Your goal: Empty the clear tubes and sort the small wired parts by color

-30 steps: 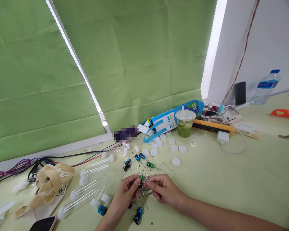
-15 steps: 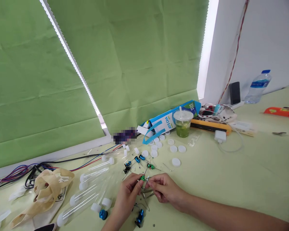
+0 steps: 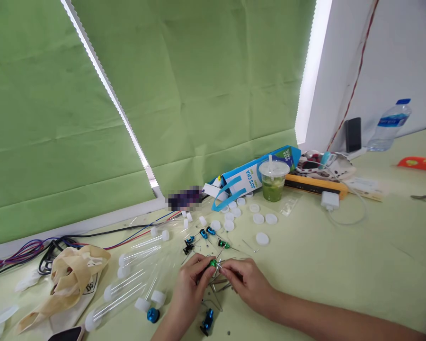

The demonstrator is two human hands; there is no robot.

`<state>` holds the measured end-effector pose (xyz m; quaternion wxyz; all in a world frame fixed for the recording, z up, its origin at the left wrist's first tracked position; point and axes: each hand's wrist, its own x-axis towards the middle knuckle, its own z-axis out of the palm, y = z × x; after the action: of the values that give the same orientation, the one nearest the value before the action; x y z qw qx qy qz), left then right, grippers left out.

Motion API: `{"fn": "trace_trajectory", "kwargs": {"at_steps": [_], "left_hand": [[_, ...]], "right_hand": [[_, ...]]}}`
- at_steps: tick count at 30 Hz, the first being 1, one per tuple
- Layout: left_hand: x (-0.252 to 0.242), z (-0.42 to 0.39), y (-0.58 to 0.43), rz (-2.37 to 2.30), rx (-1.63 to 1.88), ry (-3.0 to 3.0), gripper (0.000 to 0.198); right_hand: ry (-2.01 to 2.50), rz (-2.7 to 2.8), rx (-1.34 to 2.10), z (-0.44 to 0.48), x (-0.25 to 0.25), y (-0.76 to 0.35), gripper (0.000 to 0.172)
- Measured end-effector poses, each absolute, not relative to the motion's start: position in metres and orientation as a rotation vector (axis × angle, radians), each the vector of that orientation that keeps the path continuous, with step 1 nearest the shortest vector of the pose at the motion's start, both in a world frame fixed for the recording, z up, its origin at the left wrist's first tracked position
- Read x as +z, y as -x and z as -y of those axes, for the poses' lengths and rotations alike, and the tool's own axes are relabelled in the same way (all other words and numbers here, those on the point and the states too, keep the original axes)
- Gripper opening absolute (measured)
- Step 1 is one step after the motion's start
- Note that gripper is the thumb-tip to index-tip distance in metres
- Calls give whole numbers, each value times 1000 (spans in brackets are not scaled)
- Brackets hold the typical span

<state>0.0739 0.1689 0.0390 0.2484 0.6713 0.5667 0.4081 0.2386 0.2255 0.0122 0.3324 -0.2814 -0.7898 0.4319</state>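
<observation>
Pinched in the fingers of my left hand (image 3: 190, 289) is a small green metal part (image 3: 213, 263) with thin rods sticking out of it. My right hand (image 3: 246, 284) closes thumb and fingers on a thin metal rod (image 3: 219, 266) right at the green part; its far end is hidden. Below the hands lie bent metal rods (image 3: 216, 300) and a blue metal part (image 3: 207, 322) with a black end. Just beyond them rests another green part (image 3: 224, 244) with a thin rod, beside several blue parts (image 3: 203, 233) and a black one (image 3: 188, 248).
Clear tubes with white caps (image 3: 117, 293) and a cloth bag (image 3: 74, 274) lie to the left. White round lids (image 3: 262, 238) are scattered beyond the hands. Farther back are a drink cup (image 3: 273, 182), a blue-white carrier bag (image 3: 248, 182), a yellow bar (image 3: 310, 184) and a water bottle (image 3: 392, 123).
Both hands stay together at the green part, with only slight finger movement. The whole view has shifted a little, so the table things sit slightly farther right.
</observation>
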Motion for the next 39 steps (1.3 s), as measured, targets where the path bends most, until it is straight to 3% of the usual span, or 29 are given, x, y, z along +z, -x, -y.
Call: {"fn": "trace_trajectory", "kwargs": {"at_steps": [2, 5, 14, 17, 33, 39], "left_hand": [[42, -168, -76, -1566, 1099, -1840, 26], [47, -167, -78, -1588, 1087, -1843, 27], [57, -164, -78, -1486, 1065, -1899, 28], [57, -164, -79, -1470, 1054, -1908, 28], [52, -165, -77, -1505, 996, -1913, 30], [57, -164, -78, -1451, 1001, -1942, 30]], "right_hand": [[700, 2139, 928, -224, 14, -241, 29], [691, 2147, 912, -225, 15, -242, 27], [612, 1550, 1929, -235, 21, -237, 31], [646, 1437, 2091, -232, 19, -236, 37], [541, 1613, 2178, -233, 9, -236, 42], [634, 1578, 2147, -233, 17, -239, 32]]}}
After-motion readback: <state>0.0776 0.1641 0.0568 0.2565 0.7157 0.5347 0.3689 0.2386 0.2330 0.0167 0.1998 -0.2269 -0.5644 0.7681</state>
